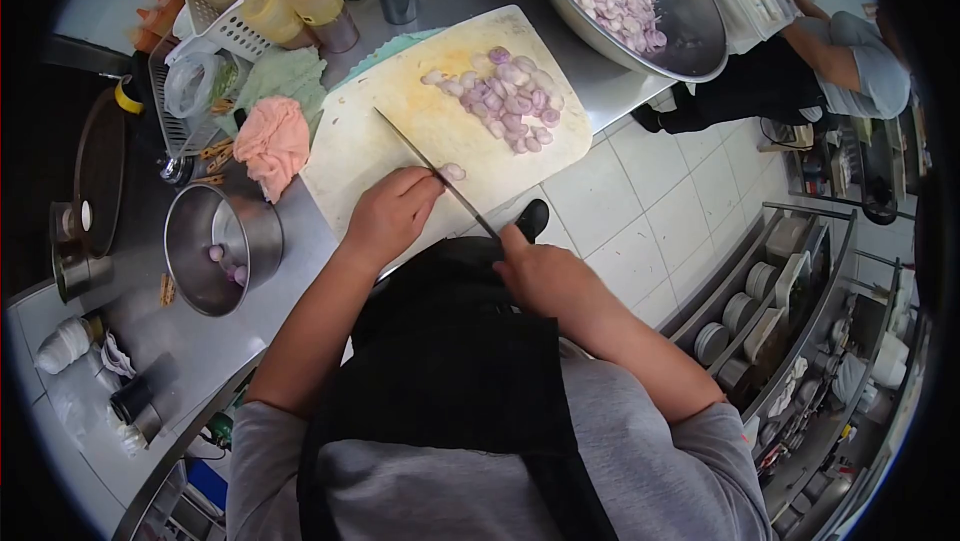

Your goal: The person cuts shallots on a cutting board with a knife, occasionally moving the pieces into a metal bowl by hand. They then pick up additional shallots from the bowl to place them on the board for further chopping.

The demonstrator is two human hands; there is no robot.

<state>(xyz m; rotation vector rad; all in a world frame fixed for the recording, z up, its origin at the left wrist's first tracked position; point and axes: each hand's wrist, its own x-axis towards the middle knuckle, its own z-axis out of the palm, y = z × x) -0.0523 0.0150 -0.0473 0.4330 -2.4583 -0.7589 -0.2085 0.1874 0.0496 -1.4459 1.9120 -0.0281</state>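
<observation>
My right hand is wrapped round the handle of a knife, whose blade lies slantwise over the white cutting board. On the other side of the blade, my left hand rests on the board with its fingers curled against the knife. Whatever those fingers hold is hidden. A few fresh slices lie just beyond the blade. Farther up the board spreads a pile of sliced shallots.
A large steel bowl of sliced shallots stands at the back right. Left are a steel pot with a few whole shallots, a pink cloth, a green cloth and sauce bottles. Another person stands at right, near shelves.
</observation>
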